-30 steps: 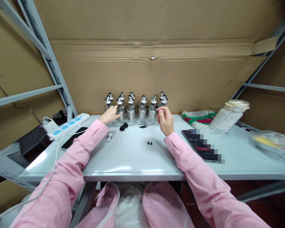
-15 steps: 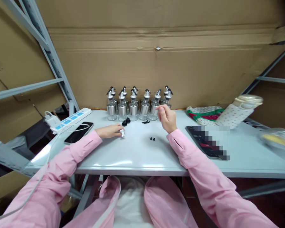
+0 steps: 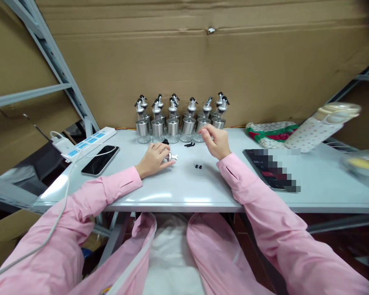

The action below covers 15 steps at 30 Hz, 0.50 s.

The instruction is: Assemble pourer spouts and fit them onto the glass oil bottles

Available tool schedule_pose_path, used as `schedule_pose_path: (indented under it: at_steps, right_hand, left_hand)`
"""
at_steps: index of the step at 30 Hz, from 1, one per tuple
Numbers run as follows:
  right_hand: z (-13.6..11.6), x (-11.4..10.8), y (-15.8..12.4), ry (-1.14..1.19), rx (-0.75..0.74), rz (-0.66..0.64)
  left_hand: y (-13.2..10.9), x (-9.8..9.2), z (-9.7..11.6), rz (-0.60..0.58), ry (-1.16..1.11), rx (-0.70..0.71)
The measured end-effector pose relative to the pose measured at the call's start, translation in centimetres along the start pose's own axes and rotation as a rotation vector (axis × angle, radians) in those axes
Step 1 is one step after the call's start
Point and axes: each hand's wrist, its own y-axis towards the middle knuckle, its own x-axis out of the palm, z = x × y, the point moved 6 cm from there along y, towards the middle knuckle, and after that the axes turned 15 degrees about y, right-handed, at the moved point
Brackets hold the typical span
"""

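Note:
My left hand (image 3: pixel 155 159) is closed around a silver pourer spout (image 3: pixel 173 157), low over the table. The spout's narrow forked end points right, past my fingertips. My right hand (image 3: pixel 215 141) is raised with its fingers curled and thumb against them; whatever may be in them is hidden. Behind my hands stand several glass oil bottles (image 3: pixel 172 130) with steel sleeves and silver pourers, most with black flip levers. A few loose black levers (image 3: pixel 189 144) lie before the bottles. Two small black plugs (image 3: pixel 198 166) lie between my hands. Black stoppers (image 3: pixel 165 141) are partly hidden behind my left hand.
On the left are a phone (image 3: pixel 100 160) and a white power strip (image 3: pixel 89 143) with a cable. To the right lie another phone (image 3: pixel 269 170), a patterned cloth bag (image 3: pixel 272 135) and a tilted white dotted tumbler (image 3: pixel 310 133). Cardboard (image 3: pixel 160 61) stands behind the table.
My left hand has moved right and the pourer spout now shows more, pointing right. My right hand stays curled near the bottles. The view has tilted, so the table appears higher.

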Motion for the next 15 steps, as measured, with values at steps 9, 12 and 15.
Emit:
schedule_pose_path:
  at_steps: [9, 12, 15]
  right_hand:
    - [0.3, 6.1, -2.9, 0.537, 0.510, -0.864]
    - [0.2, 6.0, -2.8, 0.601, 0.534, -0.827]
    - [0.3, 5.6, -2.4, 0.656, 0.557, -0.725]
  left_hand:
    - [0.3, -0.9, 3.0, 0.077, -0.138, 0.035]
    - [0.2, -0.7, 2.7, 0.043, -0.156, 0.026]
    - [0.2, -0.2, 2.7, 0.015, -0.234, 0.086]
